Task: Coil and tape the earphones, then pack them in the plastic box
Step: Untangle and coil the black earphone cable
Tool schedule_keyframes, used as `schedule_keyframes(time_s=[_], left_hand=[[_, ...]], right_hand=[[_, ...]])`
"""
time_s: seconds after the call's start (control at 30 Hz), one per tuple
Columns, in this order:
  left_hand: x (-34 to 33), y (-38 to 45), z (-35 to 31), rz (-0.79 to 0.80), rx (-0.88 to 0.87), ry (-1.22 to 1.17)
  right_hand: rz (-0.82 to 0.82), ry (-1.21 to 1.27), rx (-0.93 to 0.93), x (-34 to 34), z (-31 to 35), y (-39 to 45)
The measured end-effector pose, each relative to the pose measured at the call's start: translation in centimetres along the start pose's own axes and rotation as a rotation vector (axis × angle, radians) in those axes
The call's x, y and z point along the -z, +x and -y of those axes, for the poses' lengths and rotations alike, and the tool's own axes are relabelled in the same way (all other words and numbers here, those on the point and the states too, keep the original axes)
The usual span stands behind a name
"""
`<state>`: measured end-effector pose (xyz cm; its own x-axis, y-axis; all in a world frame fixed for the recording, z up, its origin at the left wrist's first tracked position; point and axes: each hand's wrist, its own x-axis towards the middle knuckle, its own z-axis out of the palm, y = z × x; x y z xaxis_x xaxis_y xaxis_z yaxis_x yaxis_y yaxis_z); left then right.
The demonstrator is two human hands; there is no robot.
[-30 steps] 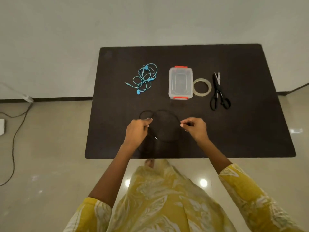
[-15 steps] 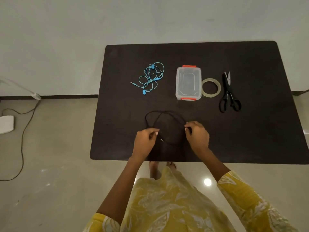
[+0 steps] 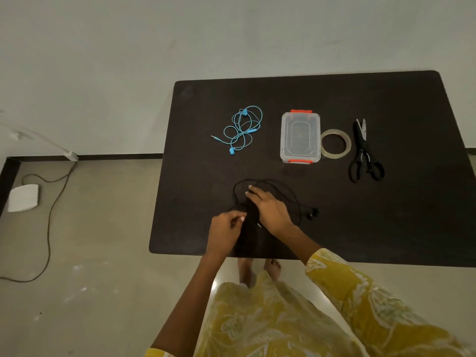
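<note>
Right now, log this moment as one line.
stage: coiling | left hand: pinching black earphones | right hand: on loops | plastic box: shut | blue earphones: untouched

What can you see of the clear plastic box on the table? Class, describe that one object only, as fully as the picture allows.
The plastic box is a small rectangle of clear plastic, its long side running away from the person. Orange clips sit at its near and far short ends, and the lid appears to be on. No contents show through it. It rests flat on the dark table, between the blue earphones and the tape roll, whose rim lies against or very close to its side. Neither hand touches it.
</note>
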<state>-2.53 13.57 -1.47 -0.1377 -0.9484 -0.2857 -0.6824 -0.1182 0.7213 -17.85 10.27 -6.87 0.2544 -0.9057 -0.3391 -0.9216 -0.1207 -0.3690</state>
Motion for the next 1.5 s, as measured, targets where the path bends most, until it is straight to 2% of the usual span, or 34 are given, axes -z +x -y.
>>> schedule_keyframes(time_s=[0.1, 0.3, 0.47, 0.57, 0.7, 0.77, 0.83, 0.97, 1.07, 1.17, 1.33, 1.43, 1.5], left_hand=[[0.2, -0.1, 0.2, -0.009, 0.015, 0.005], [0.9, -0.2, 0.8, -0.032, 0.038, -0.033], [1.2, 0.0, 0.8, -0.049, 0.038, -0.061], [1.3, 0.3, 0.0, -0.055, 0.006, -0.085], [1.4, 0.9, -2.4, -0.006, -0.055, -0.230], [1.3, 1.3, -3.7, 0.017, -0.138, -0.237], [1.0, 1.6, -4.8, -0.001, -0.228, -0.212], [1.5, 2.0, -5.9, -0.029, -0.252, -0.283], [2.5, 2.6, -6.3, 0.027, -0.270, -0.327], [3.8, 3.0, -6.9, 0.087, -0.215, -0.443], [6.2, 3.2, -7.3, 0.112, -0.105, -0.670], [6.9, 3.0, -7.0, 0.153, -0.073, -0.665], [6.9, 2.9, -7.0, 0.184, -0.060, -0.622]], right_hand=[[0.059, -0.084, 0.034, -0.1, -0.1, 0.8], [-0.063, -0.095, 0.021, 0.2, -2.3, 0.4], [-0.272, 0.186, -0.101, 2.9, -3.0, -0.9], [-0.370, 0.344, -0.099, 5.2, -2.6, -2.2], [-0.406, 0.445, -0.052, 7.9, -1.2, -3.9], [-0.412, 0.480, -0.027, 8.8, -0.3, -4.6], [-0.421, 0.518, 0.001, 9.4, 0.5, -5.0], [-0.458, 0.589, 0.033, 10.2, 1.0, -5.4], [-0.465, 0.542, 0.064, 11.0, 0.6, -5.5], [-0.490, 0.435, 0.089, 11.6, 0.0, -5.3], [-0.565, 0.426, -0.054, 12.4, -1.5, -5.1], [-0.523, 0.379, -0.123, 12.6, -1.6, -5.3], [-0.496, 0.329, -0.089, 12.7, -0.6, -5.4]])
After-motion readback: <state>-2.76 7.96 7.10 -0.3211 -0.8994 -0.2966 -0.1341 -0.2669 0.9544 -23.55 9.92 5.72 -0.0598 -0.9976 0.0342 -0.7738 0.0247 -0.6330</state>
